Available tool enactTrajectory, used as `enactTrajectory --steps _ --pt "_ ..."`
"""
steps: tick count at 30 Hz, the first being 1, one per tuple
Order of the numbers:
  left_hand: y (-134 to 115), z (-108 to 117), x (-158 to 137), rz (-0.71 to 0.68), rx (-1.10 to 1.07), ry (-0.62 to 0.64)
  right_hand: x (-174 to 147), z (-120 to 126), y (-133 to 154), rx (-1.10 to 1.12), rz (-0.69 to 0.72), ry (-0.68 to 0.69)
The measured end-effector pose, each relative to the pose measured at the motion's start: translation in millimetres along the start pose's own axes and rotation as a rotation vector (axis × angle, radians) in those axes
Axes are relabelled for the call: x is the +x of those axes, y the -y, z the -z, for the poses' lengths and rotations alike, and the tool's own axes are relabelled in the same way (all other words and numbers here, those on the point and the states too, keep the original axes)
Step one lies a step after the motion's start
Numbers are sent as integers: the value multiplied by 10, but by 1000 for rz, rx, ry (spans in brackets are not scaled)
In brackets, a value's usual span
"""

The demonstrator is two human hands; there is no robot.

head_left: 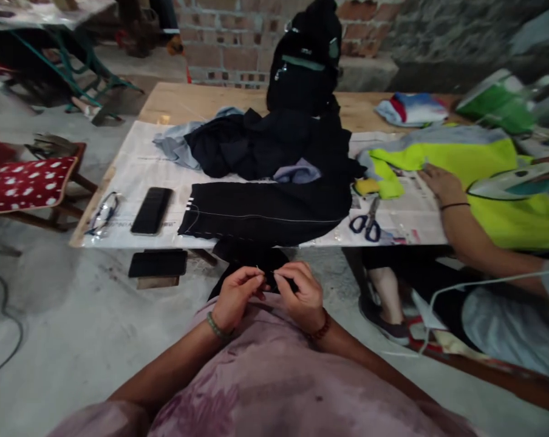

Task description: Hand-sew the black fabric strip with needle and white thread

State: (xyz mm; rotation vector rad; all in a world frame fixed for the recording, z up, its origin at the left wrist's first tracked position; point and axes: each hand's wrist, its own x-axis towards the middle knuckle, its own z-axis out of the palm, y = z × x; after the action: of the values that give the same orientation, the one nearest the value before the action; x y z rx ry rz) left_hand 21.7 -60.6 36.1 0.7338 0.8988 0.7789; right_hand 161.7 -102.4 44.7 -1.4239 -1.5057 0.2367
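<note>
My left hand (238, 297) and my right hand (302, 292) are close together over my lap, just in front of the table edge. Both are closed in a pinch, fingertips facing each other. A thin, pale, needle-like sliver (257, 267) pokes up from the left fingertips. Whatever the right fingertips pinch is too small to make out. On the table before them lies a folded black cloth piece (265, 209) with white basting stitches, a loose pale thread and short white stripes at its left end. Dark-handled scissors (368, 224) rest to its right.
A black phone (151, 210) and glasses (105, 213) lie on the left of the paper-covered table (124, 164). Dark garments (265, 142) and a black backpack (304, 67) stand behind. At right, a co-worker's hand (443, 182) presses yellow fabric (475, 158) beside an iron (511, 182).
</note>
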Motion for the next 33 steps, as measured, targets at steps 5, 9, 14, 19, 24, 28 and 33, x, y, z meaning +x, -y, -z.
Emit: enactTrajectory --steps 5,9,14,19,24,28,33 --pt "-14 -40 -30 10 -4 53 10 37 21 -22 72 -43" --pt "-34 -48 -53 20 16 73 29 15 51 -14 78 -70" --pt "-31 -35 -56 14 58 65 24 -11 67 -5 79 -50" --pt "-20 -34 -61 3 86 65 25 5 76 -16 82 -52" --pt "-24 -33 -69 -11 101 78 33 15 90 -12 89 -54" --pt "-20 -23 -77 -20 103 80 34 23 108 3 57 -52" --pt "-10 -25 -86 -29 97 85 32 43 124 13 26 -43"
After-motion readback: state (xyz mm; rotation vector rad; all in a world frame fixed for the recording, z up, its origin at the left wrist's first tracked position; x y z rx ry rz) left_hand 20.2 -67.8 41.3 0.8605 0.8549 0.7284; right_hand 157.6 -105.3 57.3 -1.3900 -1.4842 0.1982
